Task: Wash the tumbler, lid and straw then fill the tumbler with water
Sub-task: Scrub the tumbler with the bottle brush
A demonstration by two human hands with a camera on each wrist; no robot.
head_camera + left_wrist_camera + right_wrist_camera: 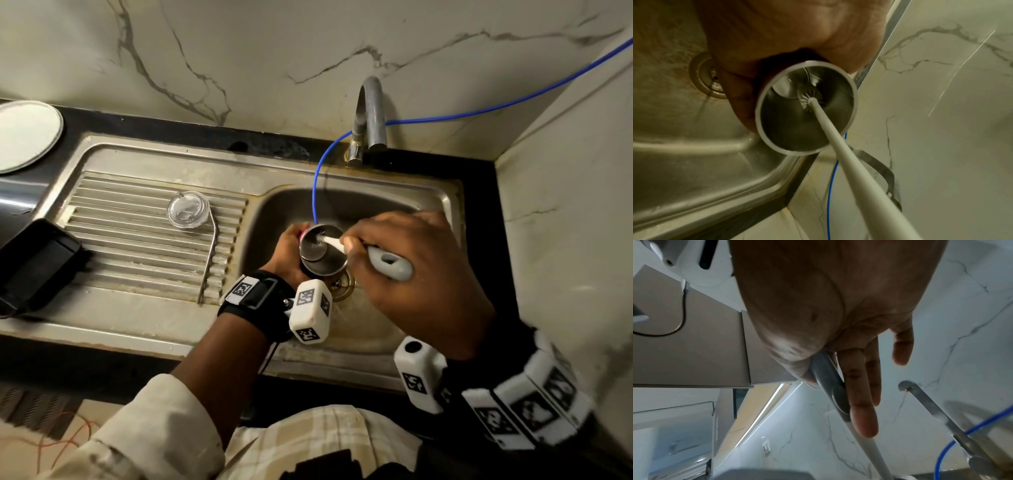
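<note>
Tumbler [322,253] over sink [442,202] basin, your left hand [286,253] wrapped round body; mouth tilted up toward you, long axis slanting away and down. Your right hand [411,270] clamps brush [334,242] handle, bristles deep inside. Judged mid-scrub: lid [187,209] and straw [209,257] wait on drainboard; rinse, fill remain.

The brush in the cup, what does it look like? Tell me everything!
The brush has a long white stem, a grey handle with a hole, and a round bristle head deep inside the shiny metal tumbler. It slants down into the tumbler's mouth. The right hand holds its handle; the left hand holds the tumbler over the sink.
</note>
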